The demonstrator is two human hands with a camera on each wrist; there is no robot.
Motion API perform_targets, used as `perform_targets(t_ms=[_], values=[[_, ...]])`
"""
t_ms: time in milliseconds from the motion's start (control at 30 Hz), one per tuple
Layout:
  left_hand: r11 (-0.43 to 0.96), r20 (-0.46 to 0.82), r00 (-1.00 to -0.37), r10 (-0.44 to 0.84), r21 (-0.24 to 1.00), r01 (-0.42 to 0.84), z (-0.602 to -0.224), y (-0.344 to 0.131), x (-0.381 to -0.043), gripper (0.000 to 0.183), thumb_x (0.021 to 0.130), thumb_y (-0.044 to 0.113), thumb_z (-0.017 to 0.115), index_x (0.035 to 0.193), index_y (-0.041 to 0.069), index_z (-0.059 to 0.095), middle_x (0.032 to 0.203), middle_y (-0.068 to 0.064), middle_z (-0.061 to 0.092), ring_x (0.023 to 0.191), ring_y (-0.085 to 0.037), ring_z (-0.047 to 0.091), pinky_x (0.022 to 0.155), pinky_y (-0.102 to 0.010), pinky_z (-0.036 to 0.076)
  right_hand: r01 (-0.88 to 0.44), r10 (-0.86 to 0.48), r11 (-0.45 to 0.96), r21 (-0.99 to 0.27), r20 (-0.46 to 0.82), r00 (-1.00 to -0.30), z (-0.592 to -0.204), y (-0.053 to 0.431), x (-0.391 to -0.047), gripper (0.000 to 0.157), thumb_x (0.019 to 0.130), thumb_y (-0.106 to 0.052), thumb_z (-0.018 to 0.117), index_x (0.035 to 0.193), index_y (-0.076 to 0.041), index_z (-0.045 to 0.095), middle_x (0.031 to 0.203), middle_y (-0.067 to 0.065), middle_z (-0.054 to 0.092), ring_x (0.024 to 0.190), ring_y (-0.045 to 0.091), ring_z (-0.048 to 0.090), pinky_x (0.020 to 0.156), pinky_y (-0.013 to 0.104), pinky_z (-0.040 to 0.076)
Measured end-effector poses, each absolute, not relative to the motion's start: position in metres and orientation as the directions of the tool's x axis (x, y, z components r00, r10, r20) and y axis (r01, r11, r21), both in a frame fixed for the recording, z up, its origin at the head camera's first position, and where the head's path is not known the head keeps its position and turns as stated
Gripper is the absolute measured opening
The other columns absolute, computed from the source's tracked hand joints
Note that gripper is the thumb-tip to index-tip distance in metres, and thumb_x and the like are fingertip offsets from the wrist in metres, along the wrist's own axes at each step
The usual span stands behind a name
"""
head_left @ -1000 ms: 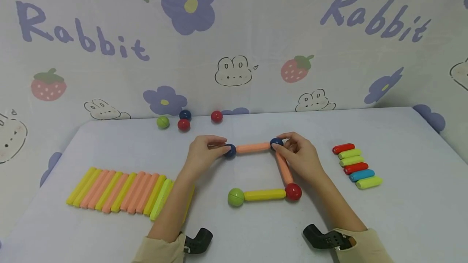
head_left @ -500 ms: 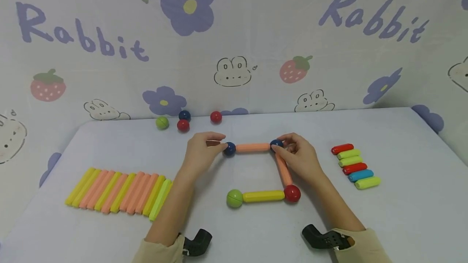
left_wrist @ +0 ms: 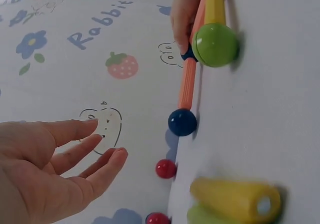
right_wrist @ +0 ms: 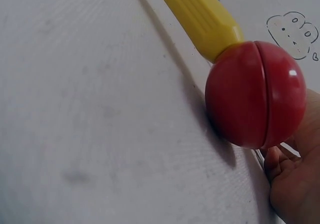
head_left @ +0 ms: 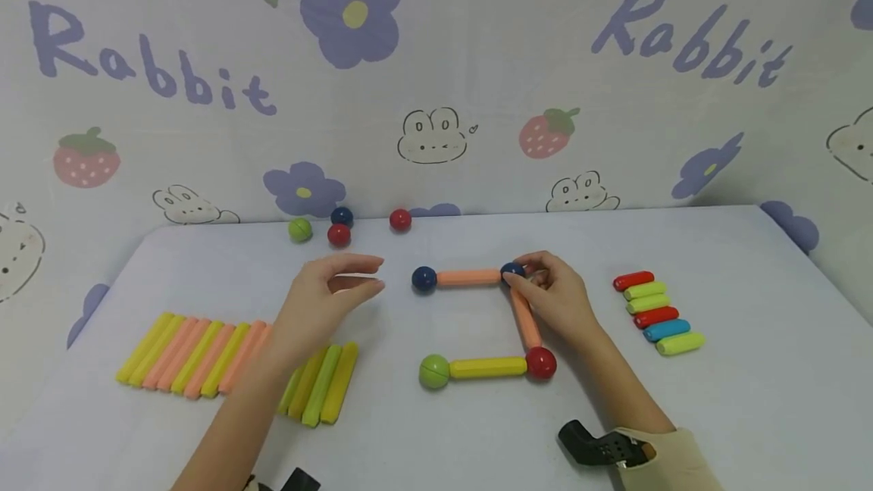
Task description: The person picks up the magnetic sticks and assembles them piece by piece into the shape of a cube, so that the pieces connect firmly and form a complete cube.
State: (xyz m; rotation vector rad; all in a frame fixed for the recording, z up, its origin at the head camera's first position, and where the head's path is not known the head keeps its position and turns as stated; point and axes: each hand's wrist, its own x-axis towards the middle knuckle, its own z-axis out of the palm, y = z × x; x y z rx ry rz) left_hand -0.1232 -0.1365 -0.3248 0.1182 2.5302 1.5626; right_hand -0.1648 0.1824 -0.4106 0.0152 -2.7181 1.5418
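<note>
My right hand [head_left: 561, 295] pinches a dark blue ball [head_left: 511, 271] at the back right corner of a three-sided ball-and-stick frame. From that ball an orange stick [head_left: 467, 277] runs left to another dark blue ball [head_left: 423, 279]. A second orange stick [head_left: 525, 320] comes forward to a red ball [head_left: 541, 364]. A yellow stick [head_left: 487, 367] joins the red ball to a green ball [head_left: 434, 372]. My left hand [head_left: 323, 305] hovers left of the frame, thumb and fingers apart, holding nothing. In the left wrist view, the left blue ball [left_wrist: 182, 122] is apart from those fingers.
A row of yellow, orange and green sticks [head_left: 198, 354] lies at left, partly behind my left forearm. Short coloured sticks [head_left: 655, 317] lie at right. Along the back edge sit a green ball [head_left: 300, 230], a blue ball [head_left: 342, 217] and two red balls [head_left: 400, 220].
My left hand has let go of the left blue ball and moved away to the left. My right hand still pinches its blue ball, and the frame lies nearly as before.
</note>
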Motion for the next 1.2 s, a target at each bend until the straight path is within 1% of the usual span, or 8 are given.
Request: perform_targets(t_ms=[200, 433, 567, 700, 867, 967, 1100, 1200], values=[[0.455, -0.163, -0.974, 0.155, 0.887, -0.076, -0.322, -0.159, -0.095, 0.043, 0.104, 0.022, 0.068, 0.145, 0.007, 0.062, 0.146, -0.015, 0.062, 0.133, -0.031, 0.062, 0.110, -0.046, 0.054, 0.003, 0.011, 0.518, -0.855, 0.003, -1.000, -0.409, 0.185, -0.163, 0.037, 0.102, -0.021, 0.069, 0.133, -0.001, 0.063, 0.111, 0.016, 0.059, 0.078, 0.019, 0.051, 0.057, 0.019, 0.041], [0.451, -0.266, -0.954, 0.136, 0.874, -0.180, -0.342, -0.170, -0.073, 0.050, 0.101, 0.018, 0.073, 0.147, 0.004, 0.060, 0.149, -0.017, 0.061, 0.136, -0.034, 0.061, 0.104, -0.041, 0.058, -0.003, 0.007, 0.519, -0.855, 0.008, -1.000, -0.410, 0.186, -0.163, 0.038, 0.102, -0.021, 0.069, 0.133, -0.001, 0.063, 0.112, 0.016, 0.059, 0.079, 0.019, 0.051, 0.057, 0.019, 0.041], [0.424, -0.276, -0.949, 0.155, 0.886, -0.188, -0.353, -0.166, -0.066, 0.052, 0.099, 0.014, 0.075, 0.147, 0.003, 0.059, 0.153, -0.017, 0.057, 0.139, -0.037, 0.058, 0.103, -0.042, 0.058, -0.012, 0.005, 0.520, -0.854, 0.017, -1.000, -0.411, 0.186, -0.163, 0.037, 0.102, -0.021, 0.070, 0.132, -0.001, 0.063, 0.111, 0.016, 0.059, 0.079, 0.018, 0.051, 0.057, 0.019, 0.041], [0.419, -0.257, -0.956, 0.140, 0.890, -0.178, -0.359, -0.159, -0.064, 0.049, 0.098, 0.011, 0.075, 0.145, 0.005, 0.062, 0.151, -0.016, 0.058, 0.139, -0.038, 0.057, 0.104, -0.043, 0.057, -0.020, 0.003, 0.518, -0.855, 0.025, -1.000, -0.412, 0.186, -0.164, 0.037, 0.102, -0.020, 0.070, 0.132, 0.000, 0.063, 0.112, 0.016, 0.060, 0.079, 0.018, 0.051, 0.057, 0.019, 0.041], [0.395, -0.249, -0.961, 0.122, 0.900, -0.183, -0.369, -0.148, -0.065, 0.043, 0.095, 0.002, 0.076, 0.138, 0.004, 0.067, 0.144, -0.015, 0.064, 0.134, -0.035, 0.062, 0.104, -0.038, 0.057, -0.013, 0.007, 0.511, -0.859, 0.020, -1.000, -0.414, 0.184, -0.165, 0.037, 0.102, -0.021, 0.070, 0.132, -0.001, 0.063, 0.112, 0.016, 0.060, 0.080, 0.018, 0.051, 0.058, 0.019, 0.041], [0.399, -0.249, -0.958, 0.144, 0.900, -0.174, -0.376, -0.143, -0.065, 0.041, 0.093, -0.002, 0.077, 0.133, 0.002, 0.070, 0.138, -0.013, 0.069, 0.128, -0.032, 0.066, 0.101, -0.034, 0.058, -0.018, 0.004, 0.508, -0.861, 0.023, -1.000, -0.414, 0.183, -0.165, 0.037, 0.102, -0.021, 0.070, 0.132, -0.001, 0.063, 0.112, 0.016, 0.060, 0.080, 0.019, 0.052, 0.058, 0.019, 0.042], [0.446, -0.224, -0.957, 0.186, 0.887, -0.121, -0.384, -0.140, -0.064, 0.039, 0.089, -0.005, 0.080, 0.127, 0.000, 0.072, 0.126, -0.010, 0.074, 0.115, -0.026, 0.071, 0.095, -0.031, 0.061, -0.025, 0.001, 0.506, -0.862, 0.030, -1.000, -0.414, 0.182, -0.165, 0.036, 0.102, -0.020, 0.070, 0.132, -0.001, 0.064, 0.112, 0.016, 0.060, 0.081, 0.020, 0.052, 0.059, 0.019, 0.042], [0.490, -0.199, -0.961, 0.190, 0.868, -0.083, -0.387, -0.137, -0.063, 0.036, 0.087, -0.005, 0.082, 0.121, 0.002, 0.075, 0.116, -0.006, 0.076, 0.105, -0.021, 0.073, 0.090, -0.030, 0.062, -0.025, 0.004, 0.508, -0.861, 0.032, -0.999, -0.414, 0.182, -0.165, 0.036, 0.102, -0.020, 0.070, 0.132, -0.001, 0.064, 0.112, 0.016, 0.060, 0.081, 0.020, 0.052, 0.059, 0.019, 0.042]])
